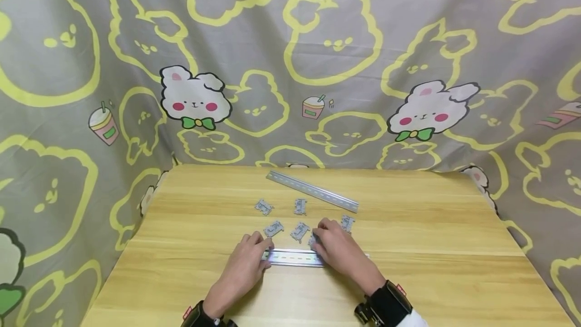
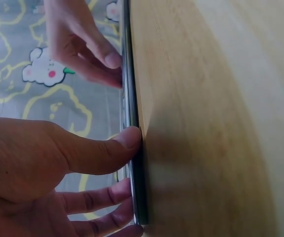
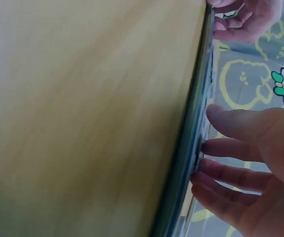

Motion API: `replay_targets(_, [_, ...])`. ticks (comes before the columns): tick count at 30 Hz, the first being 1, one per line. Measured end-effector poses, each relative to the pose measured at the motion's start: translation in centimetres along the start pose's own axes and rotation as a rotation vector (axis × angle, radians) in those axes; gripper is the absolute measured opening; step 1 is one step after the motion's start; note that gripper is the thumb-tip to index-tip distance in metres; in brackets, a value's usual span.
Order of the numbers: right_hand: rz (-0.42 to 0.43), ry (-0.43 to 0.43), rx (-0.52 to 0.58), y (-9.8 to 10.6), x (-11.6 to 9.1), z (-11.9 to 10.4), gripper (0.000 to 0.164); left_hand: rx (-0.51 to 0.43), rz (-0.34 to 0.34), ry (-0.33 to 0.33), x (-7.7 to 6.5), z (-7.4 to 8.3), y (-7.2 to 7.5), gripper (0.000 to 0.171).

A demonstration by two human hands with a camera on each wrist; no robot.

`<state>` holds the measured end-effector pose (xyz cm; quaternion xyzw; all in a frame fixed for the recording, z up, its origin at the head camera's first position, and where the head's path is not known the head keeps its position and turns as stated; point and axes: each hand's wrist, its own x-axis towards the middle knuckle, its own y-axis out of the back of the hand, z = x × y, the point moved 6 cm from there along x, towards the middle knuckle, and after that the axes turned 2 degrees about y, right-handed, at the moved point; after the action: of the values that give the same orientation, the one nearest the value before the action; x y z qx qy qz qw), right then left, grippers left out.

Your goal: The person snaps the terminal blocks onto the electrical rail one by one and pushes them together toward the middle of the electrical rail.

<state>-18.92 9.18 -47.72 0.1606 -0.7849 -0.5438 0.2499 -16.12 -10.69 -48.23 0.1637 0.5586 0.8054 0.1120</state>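
A slotted metal DIN rail (image 1: 295, 257) lies crosswise on the table before me. Its left end is held by my left hand (image 1: 245, 262), the thumb (image 2: 128, 137) against the near edge and the fingers on the far side. Over the right part of the rail, my right hand (image 1: 340, 247) reaches to a grey terminal block (image 1: 312, 239), which its fingers partly cover. In the right wrist view its thumb (image 3: 221, 118) stands apart from the fingers, beside the rail (image 3: 193, 113). More grey terminal blocks lie just behind, among them one block (image 1: 300, 231) and another (image 1: 274, 228).
A second DIN rail (image 1: 313, 192) lies slantwise at the back of the wooden table (image 1: 190, 226). Loose terminal blocks (image 1: 300, 206) are spread between the two rails, one block (image 1: 347, 223) beyond my right hand. A patterned grey curtain (image 1: 272, 130) hangs around the table.
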Motion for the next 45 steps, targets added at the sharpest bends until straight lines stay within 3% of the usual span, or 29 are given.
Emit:
replay_targets(6, [0.032,0.007,0.012,0.1,0.4,0.4,0.034,-0.002,-0.012,0.006,0.1,0.1,0.0,0.033])
replay_targets(13, [-0.018,-0.030,0.021,0.3,0.5,1.0,0.045,-0.007,-0.008,-0.003,0.0,0.1,-0.2,0.032])
replay_targets(22, [-0.030,-0.044,0.039,2.3,-0.9,2.1,0.052,-0.018,-0.016,0.000,0.0,-0.1,-0.1,0.034])
replay_targets(27, [0.004,-0.013,0.074,3.7,-2.5,3.4,0.053,-0.040,-0.016,-0.011,-0.1,-0.3,-0.1,0.035])
replay_targets(34, [0.045,-0.013,0.221,5.4,-5.9,6.0,0.048,-0.100,-0.018,-0.007,-0.2,-0.3,0.5,0.032])
replay_targets(45, [0.155,-0.024,0.358,5.8,-10.1,9.0,0.047,-0.105,-0.012,-0.002,-0.2,-0.3,0.5,0.031])
